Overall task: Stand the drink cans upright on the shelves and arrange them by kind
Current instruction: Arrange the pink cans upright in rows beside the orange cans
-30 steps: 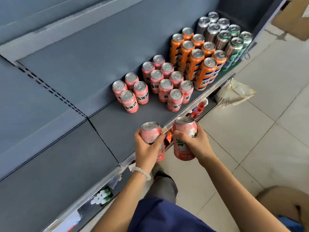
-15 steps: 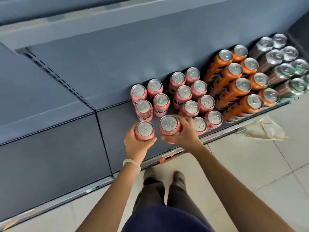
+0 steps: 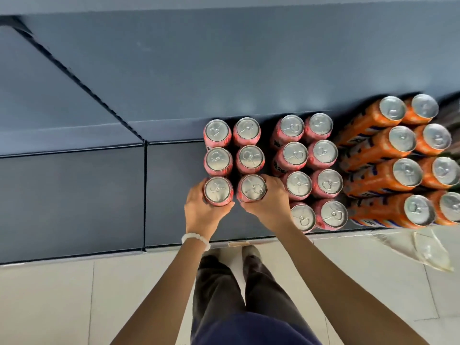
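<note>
Dark grey metal shelf [image 3: 74, 195] seen from above. Left hand [image 3: 201, 210], white bead bracelet [image 3: 195, 240] on its wrist, fingers curled round a pink aluminium can [image 3: 217, 190], upright, near-left of the pink block. Right hand [image 3: 270, 204] grips a second pink can [image 3: 253, 188] just beside it, also upright. Both sit at the near end of two short rows of pink cans [image 3: 232, 145]. Right of these, a gap, then eight more upright pink cans [image 3: 311, 170]. Further right, tall orange cans [image 3: 398, 168] standing in rows. Crumpled clear plastic bag [image 3: 423, 247] on pale floor tiles, near right.
</note>
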